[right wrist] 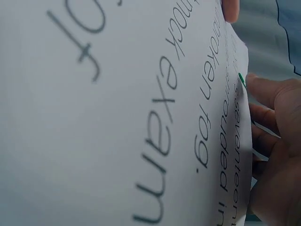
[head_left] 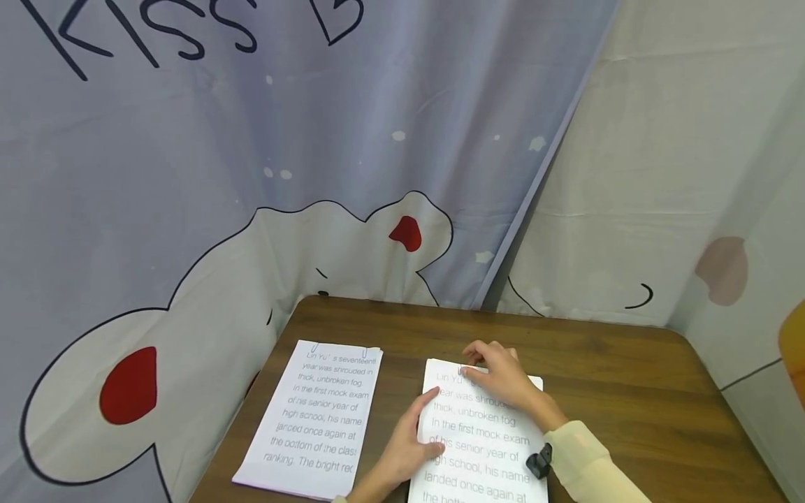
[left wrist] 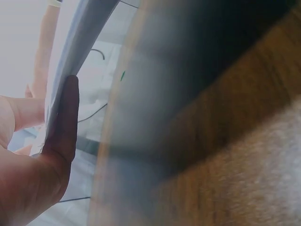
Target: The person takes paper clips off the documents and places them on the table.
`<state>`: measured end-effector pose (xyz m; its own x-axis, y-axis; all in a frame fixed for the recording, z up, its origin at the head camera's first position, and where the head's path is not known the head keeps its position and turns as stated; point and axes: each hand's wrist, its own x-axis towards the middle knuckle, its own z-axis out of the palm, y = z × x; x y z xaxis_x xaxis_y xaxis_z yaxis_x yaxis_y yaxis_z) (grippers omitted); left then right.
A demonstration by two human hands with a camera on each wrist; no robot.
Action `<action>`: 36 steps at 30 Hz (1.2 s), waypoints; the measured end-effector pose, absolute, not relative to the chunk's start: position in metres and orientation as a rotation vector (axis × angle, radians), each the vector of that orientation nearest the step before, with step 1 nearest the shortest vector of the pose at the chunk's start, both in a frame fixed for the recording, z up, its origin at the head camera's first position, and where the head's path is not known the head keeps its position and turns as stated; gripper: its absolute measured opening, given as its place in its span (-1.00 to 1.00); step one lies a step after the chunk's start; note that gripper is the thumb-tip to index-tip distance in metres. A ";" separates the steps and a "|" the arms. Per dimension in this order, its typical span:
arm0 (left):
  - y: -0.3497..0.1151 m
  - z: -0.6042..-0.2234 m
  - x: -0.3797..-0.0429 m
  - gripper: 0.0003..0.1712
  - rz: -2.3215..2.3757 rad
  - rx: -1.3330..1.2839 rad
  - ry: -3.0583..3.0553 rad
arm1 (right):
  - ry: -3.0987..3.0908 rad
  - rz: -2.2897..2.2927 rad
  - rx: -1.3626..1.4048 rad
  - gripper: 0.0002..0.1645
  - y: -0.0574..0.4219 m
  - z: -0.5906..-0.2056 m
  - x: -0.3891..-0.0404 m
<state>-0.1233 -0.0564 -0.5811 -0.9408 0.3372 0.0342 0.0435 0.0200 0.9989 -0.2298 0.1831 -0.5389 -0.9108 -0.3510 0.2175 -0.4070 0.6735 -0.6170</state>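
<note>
Covered words, cropped foot
The right hand point(head_left: 506, 374) hides top-line words on the paper stack point(head_left: 481, 450) farther from the table's point(head_left: 635, 391) left edge; the stack's foot leaves the head view; the table blurs in the left wrist view.

I work in a cloth-walled corner: wooden table point(head_left: 629, 391) at five o'clock, printed curtain point(head_left: 302, 140) at eleven.

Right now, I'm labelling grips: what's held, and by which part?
The left hand grips the right paper stack by its left edge; the right hand is at the top edge, by a clip, its hold unclear.
</note>
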 end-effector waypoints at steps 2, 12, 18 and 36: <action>-0.057 -0.581 -0.125 0.16 2.016 0.394 2.097 | -2.805 1.054 0.639 -0.63 0.181 -0.538 -0.229; -0.058 -0.580 -0.124 0.15 2.010 0.399 2.094 | -2.802 1.051 0.638 -0.69 0.169 -0.534 -0.229; -0.056 -0.579 -0.123 0.16 2.026 0.390 2.083 | -2.823 1.075 0.603 -0.80 0.166 -0.532 -0.230; -0.052 -0.581 -0.122 0.18 2.023 0.365 2.083 | -2.835 1.339 0.655 -0.76 0.163 -0.528 -0.229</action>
